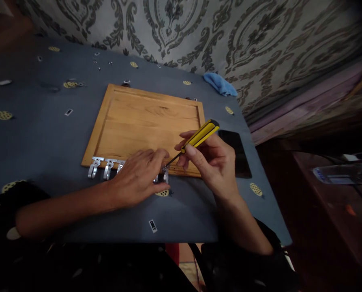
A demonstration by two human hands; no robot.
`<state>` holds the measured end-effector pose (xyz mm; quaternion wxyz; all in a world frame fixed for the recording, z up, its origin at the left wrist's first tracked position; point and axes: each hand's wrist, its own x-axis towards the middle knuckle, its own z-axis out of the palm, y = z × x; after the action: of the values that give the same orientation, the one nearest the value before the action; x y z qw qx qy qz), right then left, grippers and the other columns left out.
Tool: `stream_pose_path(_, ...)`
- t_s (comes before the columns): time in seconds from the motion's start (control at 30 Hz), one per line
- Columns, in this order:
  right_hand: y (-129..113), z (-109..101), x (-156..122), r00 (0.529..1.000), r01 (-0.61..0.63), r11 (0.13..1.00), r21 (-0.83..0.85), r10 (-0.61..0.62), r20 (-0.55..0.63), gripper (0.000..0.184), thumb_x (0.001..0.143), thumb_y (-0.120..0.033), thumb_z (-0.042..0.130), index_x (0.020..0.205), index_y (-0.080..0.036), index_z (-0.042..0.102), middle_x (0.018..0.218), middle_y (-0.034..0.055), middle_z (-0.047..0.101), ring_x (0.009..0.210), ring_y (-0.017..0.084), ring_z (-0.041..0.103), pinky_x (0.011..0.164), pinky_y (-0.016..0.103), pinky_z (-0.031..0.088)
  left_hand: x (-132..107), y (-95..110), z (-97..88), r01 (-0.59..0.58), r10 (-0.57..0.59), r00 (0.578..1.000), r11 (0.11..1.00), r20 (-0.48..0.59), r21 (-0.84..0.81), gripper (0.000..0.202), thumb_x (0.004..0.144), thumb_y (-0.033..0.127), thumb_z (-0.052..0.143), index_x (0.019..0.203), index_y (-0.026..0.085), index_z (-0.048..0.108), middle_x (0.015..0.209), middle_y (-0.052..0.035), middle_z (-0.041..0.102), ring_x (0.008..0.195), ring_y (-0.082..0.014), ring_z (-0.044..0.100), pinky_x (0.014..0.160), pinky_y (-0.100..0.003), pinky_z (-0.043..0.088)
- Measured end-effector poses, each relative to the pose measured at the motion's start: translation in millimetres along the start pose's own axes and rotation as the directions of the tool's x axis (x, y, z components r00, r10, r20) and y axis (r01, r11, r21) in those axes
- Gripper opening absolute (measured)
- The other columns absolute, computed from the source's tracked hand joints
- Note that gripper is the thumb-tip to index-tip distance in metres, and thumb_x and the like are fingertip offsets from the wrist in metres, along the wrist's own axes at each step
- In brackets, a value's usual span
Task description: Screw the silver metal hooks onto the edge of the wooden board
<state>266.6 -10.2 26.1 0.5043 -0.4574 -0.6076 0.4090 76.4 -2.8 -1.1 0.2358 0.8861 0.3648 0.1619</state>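
A wooden panel with a raised frame (141,119) lies flat on the table, and a row of metal hooks (108,167) runs along its near edge. My left hand (138,174) rests over that edge, hiding the middle of the row, its thumb and fingers around a hook (165,174). In my right hand (215,162) is a screwdriver (200,136) with a yellow and black handle. Its shaft slants down to the left, the tip at the metal piece beside my left fingers. Whether the tip sits in a screw is too small to tell.
A dark phone (237,156) lies right of the panel. At the back right is a blue cloth (220,84). Several tiny metal bits (99,68) are scattered at the back left, near a patterned wall. The patterned tablecloth (47,142) ends at the right edge.
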Motion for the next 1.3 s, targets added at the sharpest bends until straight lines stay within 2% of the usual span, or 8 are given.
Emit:
stream_pose_path(0.4,2.7,4.1,-2.5,0.994,0.052,0.999,-0.004,-0.053,-0.098,0.026,0.081,-0.04,0.08,0.078,-0.02,0.064,0.067,-0.005,0.066,0.045,0.007,0.06,0.044,0.021,0.054,0.9,1.2,-1.6,0.036,-0.035,0.999,0.998,0.017,-0.052,0.055,0.081,0.029,0.08,0.119,0.018,0.042,0.118,-0.013,0.068,0.11,-0.0317,0.065,0.09,-0.046,0.051)
stream_pose_path(0.57,2.1,-0.8,-4.2,0.998,0.056,0.995,0.08,-0.053,-0.038,0.022,0.085,-0.037,0.077,0.098,-0.022,0.068,0.075,-0.0043,0.07,0.05,0.009,0.066,0.049,0.023,0.057,0.9,0.4,-0.3,0.042,-0.042,0.999,0.998,0.014,-0.049,0.055,0.08,0.031,0.08,0.118,0.018,0.043,0.117,-0.0126,0.068,0.108,-0.0315,0.066,0.089,-0.045,0.052)
stream_pose_path(0.7,2.0,-3.8,-6.8,0.999,0.052,0.998,0.032,-0.052,0.003,0.022,0.092,-0.038,0.068,0.107,-0.023,0.071,0.086,-0.0003,0.073,0.056,0.01,0.067,0.054,0.026,0.058,0.4,-0.6,0.7,0.028,-0.029,1.0,0.999,-0.003,-0.046,0.056,0.081,0.032,0.08,0.119,0.019,0.041,0.118,-0.012,0.067,0.109,-0.0314,0.065,0.089,-0.046,0.052)
stream_pose_path(0.87,1.8,-1.8,-6.5,0.996,0.079,0.996,-0.032,-0.081,-0.046,0.021,0.086,-0.041,0.075,0.083,-0.02,0.072,0.082,0.0005,0.073,0.05,0.008,0.063,0.05,0.024,0.057,0.7,0.3,-1.2,0.049,-0.048,0.999,0.997,0.023,-0.053,0.054,0.082,0.032,0.079,0.118,0.021,0.04,0.116,-0.0103,0.067,0.108,-0.0301,0.065,0.089,-0.045,0.051)
stream_pose_path(0.97,0.9,0.3,-5.3,0.996,0.073,0.997,-0.018,-0.074,-0.057,0.022,0.082,-0.04,0.079,0.078,-0.019,0.071,0.079,0.0004,0.074,0.047,0.008,0.062,0.045,0.022,0.055,0.8,0.7,-1.9,0.05,-0.049,0.999,0.997,0.023,-0.051,0.053,0.082,0.031,0.079,0.118,0.021,0.041,0.115,-0.01,0.067,0.107,-0.0301,0.065,0.087,-0.044,0.051)
stream_pose_path(1.07,0.5,0.2,-5.0,0.998,0.04,0.999,0.028,-0.038,-0.049,0.023,0.08,-0.039,0.081,0.083,-0.02,0.069,0.077,-0.0018,0.072,0.047,0.008,0.063,0.044,0.022,0.056,0.6,0.3,-1.4,0.042,-0.041,0.999,0.998,0.013,-0.045,0.054,0.081,0.031,0.079,0.118,0.021,0.041,0.114,-0.0099,0.067,0.105,-0.03,0.066,0.085,-0.043,0.051)
stream_pose_path(1.2,1.3,-3.6,-6.1,0.999,0.04,0.994,0.103,-0.042,0.021,0.024,0.088,-0.04,0.073,0.106,-0.024,0.07,0.088,-0.0008,0.075,0.054,0.01,0.068,0.054,0.026,0.06,0.5,0.2,-1.0,0.039,-0.039,0.999,0.999,0.01,-0.036,0.054,0.081,0.031,0.079,0.118,0.019,0.042,0.115,-0.0116,0.067,0.106,-0.0312,0.065,0.086,-0.044,0.051)
stream_pose_path(1.3,2.4,-4.9,-7.0,0.999,0.027,0.998,0.057,-0.029,0.039,0.024,0.09,-0.04,0.071,0.107,-0.024,0.072,0.086,0.0,0.075,0.055,0.01,0.068,0.056,0.027,0.06,0.6,0.3,-1.0,0.04,-0.039,0.999,0.999,0.017,-0.033,0.053,0.082,0.031,0.078,0.118,0.019,0.042,0.115,-0.0117,0.067,0.107,-0.0313,0.065,0.088,-0.044,0.051)
